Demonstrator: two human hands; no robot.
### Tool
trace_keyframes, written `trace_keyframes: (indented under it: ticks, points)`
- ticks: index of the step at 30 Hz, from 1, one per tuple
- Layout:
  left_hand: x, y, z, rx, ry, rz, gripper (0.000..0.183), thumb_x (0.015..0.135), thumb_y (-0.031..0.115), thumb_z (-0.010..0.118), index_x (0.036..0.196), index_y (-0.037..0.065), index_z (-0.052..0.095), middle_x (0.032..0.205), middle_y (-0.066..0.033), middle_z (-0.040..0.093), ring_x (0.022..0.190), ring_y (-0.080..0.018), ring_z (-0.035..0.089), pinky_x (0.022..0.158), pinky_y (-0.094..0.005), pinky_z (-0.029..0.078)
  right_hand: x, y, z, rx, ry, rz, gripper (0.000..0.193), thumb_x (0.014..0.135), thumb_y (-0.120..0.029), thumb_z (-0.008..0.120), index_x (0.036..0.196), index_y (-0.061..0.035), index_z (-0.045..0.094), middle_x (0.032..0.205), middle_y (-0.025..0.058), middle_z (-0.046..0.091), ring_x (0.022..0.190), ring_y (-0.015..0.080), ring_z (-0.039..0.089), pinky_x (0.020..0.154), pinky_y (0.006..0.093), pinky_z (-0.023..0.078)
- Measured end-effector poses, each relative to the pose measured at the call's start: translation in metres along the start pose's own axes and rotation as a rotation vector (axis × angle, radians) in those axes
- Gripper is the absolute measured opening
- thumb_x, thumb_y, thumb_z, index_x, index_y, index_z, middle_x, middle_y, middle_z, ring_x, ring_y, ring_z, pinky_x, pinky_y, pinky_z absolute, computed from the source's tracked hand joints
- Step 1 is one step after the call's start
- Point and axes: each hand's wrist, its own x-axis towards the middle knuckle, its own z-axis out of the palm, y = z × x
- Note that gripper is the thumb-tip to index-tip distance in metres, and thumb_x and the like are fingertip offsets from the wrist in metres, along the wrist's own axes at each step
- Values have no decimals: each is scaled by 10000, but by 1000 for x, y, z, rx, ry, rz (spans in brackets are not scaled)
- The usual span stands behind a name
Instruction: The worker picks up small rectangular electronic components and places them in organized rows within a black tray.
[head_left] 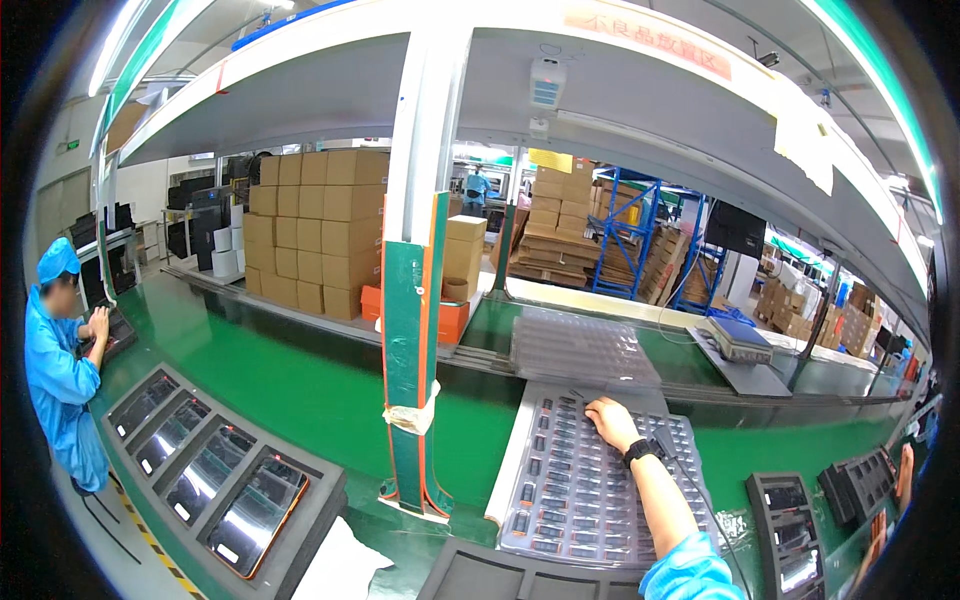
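My right hand reaches over a clear plastic tray with rows of pockets. Many pockets hold small dark rectangular parts. The fingers are bent together at the far part of the tray; whatever is between them is too small to make out. Around that wrist sits a black band with a dark cable running from it, and below it comes a blue sleeve. My left hand is out of view. Beyond the tray lies another clear tray.
A black foam tray with glossy dark panels lies left; other foam trays stand near and right. A green-and-white post rises from the green bench. A co-worker in blue works at left; another person's forearms show far right.
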Motion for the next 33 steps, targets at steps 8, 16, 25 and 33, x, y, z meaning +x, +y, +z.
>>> trace_keyframes:
  ticks: [8,16,25,33]
  points:
    - [1,-1,4,-19,22,0,452,681,267,746,1068,41,684,771,-140,684,727,-331,687,615,-444,535,0,11,9,169,87,278,182,888,-142,671,977,3,734,951,200,724,902,353,701,811,399,540]
    - [2,0,0,-36,14,-13,345,678,247,748,949,38,700,768,-147,688,718,-339,686,620,-446,542,4,30,21,630,68,519,213,921,8,635,1114,81,689,1005,152,748,896,195,714,817,304,553]
    - [3,5,-9,-62,-35,-42,319,701,218,728,953,26,692,768,-158,683,716,-344,683,617,-448,539,5,38,28,713,89,549,236,953,-15,601,1155,91,662,971,111,726,852,144,664,789,277,531]
    - [2,4,-10,-62,-18,-8,427,705,228,730,1073,24,656,805,-155,675,729,-342,679,615,-447,532,14,71,22,1829,357,964,206,987,-59,534,1171,1,607,1029,61,652,805,148,590,702,259,492]
